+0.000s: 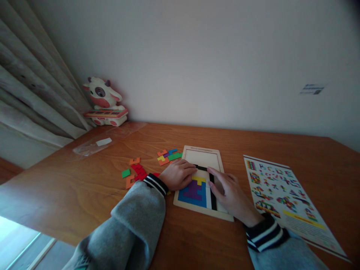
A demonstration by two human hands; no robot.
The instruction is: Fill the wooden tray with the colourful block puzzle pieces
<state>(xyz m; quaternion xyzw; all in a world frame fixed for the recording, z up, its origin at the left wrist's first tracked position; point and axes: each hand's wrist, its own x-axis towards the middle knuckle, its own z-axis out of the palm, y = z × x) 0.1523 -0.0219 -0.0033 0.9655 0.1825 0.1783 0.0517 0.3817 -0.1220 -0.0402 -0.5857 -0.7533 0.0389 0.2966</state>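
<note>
A wooden puzzle tray (188, 150) lies on the brown table, its near half filled with blue, purple, yellow, white and black blocks. My left hand (179, 174) rests on the tray's left edge, its fingertips touching a black piece (201, 168) in the tray. On the tray's right side lies my right hand (231, 194), with the index finger pressing by a long black strip (213, 199). Loose coloured blocks (168, 155) lie just left of the tray. More red, orange and green pieces (135, 172) sit further left.
A printed pattern sheet (284, 195) lies right of the tray. A clear plastic bag (98, 144) and a cow-shaped toy keyboard (105, 107) are at the far left by the curtain. A wall stands behind the table.
</note>
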